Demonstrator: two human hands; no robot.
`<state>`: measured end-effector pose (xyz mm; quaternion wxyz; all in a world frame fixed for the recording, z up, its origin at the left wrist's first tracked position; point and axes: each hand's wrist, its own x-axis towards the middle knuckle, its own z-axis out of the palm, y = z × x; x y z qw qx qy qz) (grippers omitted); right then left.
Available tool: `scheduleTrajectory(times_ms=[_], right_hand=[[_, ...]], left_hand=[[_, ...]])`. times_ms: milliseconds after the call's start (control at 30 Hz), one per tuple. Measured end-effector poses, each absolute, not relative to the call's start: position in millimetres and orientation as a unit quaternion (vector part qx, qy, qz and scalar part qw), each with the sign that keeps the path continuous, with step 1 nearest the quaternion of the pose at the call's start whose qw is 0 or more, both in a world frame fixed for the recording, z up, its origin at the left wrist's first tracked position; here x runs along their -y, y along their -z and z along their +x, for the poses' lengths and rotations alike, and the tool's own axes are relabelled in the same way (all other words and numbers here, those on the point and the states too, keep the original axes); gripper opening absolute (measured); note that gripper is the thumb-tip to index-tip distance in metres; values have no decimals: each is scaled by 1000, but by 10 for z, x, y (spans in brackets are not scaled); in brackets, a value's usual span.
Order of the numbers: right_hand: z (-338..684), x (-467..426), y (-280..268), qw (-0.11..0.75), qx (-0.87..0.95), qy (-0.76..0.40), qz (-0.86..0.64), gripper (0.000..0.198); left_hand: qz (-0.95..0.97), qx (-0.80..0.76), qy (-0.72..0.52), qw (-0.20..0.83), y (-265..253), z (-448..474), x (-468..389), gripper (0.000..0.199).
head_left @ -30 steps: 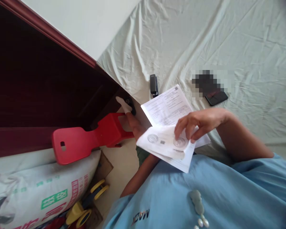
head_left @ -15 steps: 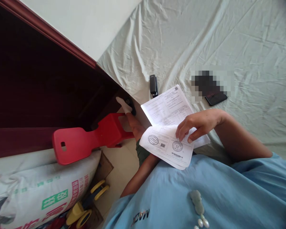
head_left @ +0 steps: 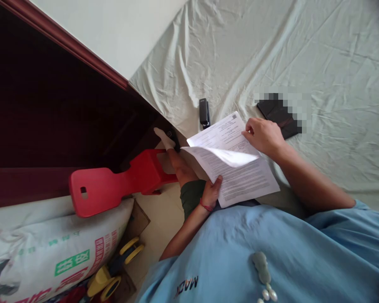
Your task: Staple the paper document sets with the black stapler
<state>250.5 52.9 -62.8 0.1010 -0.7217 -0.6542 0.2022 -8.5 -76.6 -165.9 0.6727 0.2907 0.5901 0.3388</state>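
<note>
While our left hand (head_left: 211, 192) is clamping the papers (head_left: 244, 187) at their near left edge, our right hand (head_left: 265, 135) is sitting at their right edge, grip unclear; they are lying between, long axis pointing away.

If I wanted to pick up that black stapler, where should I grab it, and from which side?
Probably around the middle of the black stapler, pinching its two long sides from above. Its body is long and narrow, lying on the pale cloth with its near end close to the printed papers; that end looks crowded, while its middle is uncovered.
</note>
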Motion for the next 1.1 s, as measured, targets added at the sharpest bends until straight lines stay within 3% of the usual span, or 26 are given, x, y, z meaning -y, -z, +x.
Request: scheduleTrajectory(times_ms=[100,300,433,600,800,967,1100], right_hand=[[2531,-556,693,111,630,-199,-743,13],[2575,-591,774,133,620,-244,-734,8],[2598,-573,768,189,658,-247,-685,18],[2595,-529,713,200,702,-235,-642,29],[2548,-444,582,245,694,-228,-638,21],[2639,-383,379,296,759,-337,-472,22],[2693,-290,185,262,818,-431,-276,22]], left_hand=[[277,-582,-341,685,1616,-60,767,92],[266,-577,-337,695,1581,-55,757,88],[258,-580,-336,696,1573,-45,755,91],[258,-578,-336,698,1560,-38,759,90],[263,-580,-331,696,1545,-42,761,89],[264,-590,-332,687,1566,-34,757,89],[268,-592,-334,683,1606,-89,773,73]])
